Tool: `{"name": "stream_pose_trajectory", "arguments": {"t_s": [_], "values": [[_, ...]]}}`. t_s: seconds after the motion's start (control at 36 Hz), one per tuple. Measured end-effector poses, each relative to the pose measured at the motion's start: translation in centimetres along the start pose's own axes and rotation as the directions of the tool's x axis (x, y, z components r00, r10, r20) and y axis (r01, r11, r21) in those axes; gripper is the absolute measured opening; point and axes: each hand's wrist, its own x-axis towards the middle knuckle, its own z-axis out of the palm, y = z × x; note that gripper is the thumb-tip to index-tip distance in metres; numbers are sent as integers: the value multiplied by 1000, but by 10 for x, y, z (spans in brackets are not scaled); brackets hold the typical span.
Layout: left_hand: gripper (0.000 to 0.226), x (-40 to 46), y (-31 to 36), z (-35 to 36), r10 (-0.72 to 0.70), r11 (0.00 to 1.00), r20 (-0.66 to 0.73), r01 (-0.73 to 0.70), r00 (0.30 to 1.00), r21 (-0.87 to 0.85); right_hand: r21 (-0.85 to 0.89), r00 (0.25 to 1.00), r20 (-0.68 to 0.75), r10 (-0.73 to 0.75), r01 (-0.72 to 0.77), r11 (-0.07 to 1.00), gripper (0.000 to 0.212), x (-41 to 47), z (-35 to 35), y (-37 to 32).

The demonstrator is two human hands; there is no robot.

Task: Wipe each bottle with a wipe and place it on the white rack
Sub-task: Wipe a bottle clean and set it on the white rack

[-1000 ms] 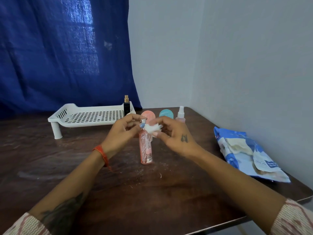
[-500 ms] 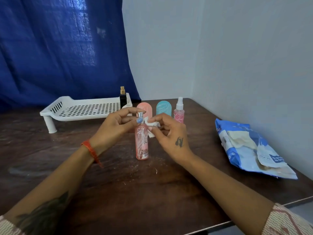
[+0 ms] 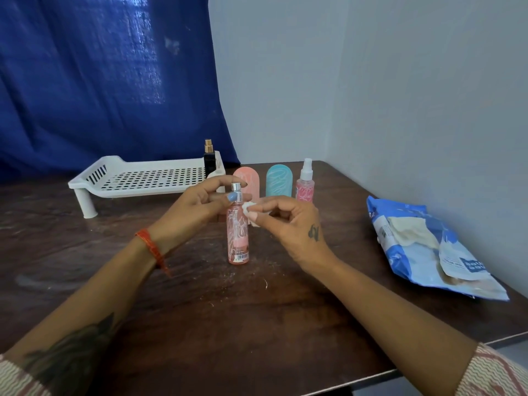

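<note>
A slim pink spray bottle (image 3: 238,238) stands upright on the dark table (image 3: 257,324). My left hand (image 3: 197,207) pinches its silver top between thumb and fingers. My right hand (image 3: 291,221) pinches a small white wipe (image 3: 251,211) and presses it against the bottle's upper right side. The white rack (image 3: 143,178) stands at the back left with a black bottle with a gold top (image 3: 209,161) on its right end. Behind my hands stand a pink rounded bottle (image 3: 248,178), a teal rounded bottle (image 3: 279,181) and a small pink spray bottle (image 3: 305,182).
A blue and white wipe packet (image 3: 423,247) lies open at the right, by the wall. A blue curtain (image 3: 100,81) hangs behind the rack. Small white crumbs lie scattered on the table near the bottle. The table's front edge runs along the lower right.
My right hand has brought the wipe down from the bottle's top to its upper side. The left hand has kept its hold on the cap.
</note>
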Motion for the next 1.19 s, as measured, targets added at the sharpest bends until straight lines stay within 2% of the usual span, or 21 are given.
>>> {"name": "stream_pose_trajectory", "arguments": {"t_s": [0.14,0.31,0.47,0.58,0.83,1.08,1.19], "values": [[21,0,0,-1,-24,999,41,25,999,-25,-68,993,25,116,-114,991,14,0,-1,4],[22,1,0,1,-21,1000,61,22,998,-18,98,988,-5,154,-153,983,25,4,1,-1],[25,0,0,-1,-33,999,90,35,995,-20,138,983,46,180,-184,973,21,1,-3,-2],[22,0,0,-2,-40,999,71,41,997,-11,82,978,63,199,-204,975,20,2,-2,1],[21,-2,3,-1,-33,999,26,33,999,-30,-15,998,1,69,-69,998,18,0,-1,0],[25,0,1,-3,-59,998,-31,59,998,-5,-54,997,29,72,-70,996,14,-1,-1,4],[23,-1,2,-1,-34,999,-42,34,999,-9,-61,999,-23,-35,33,998,14,0,1,3]]}}
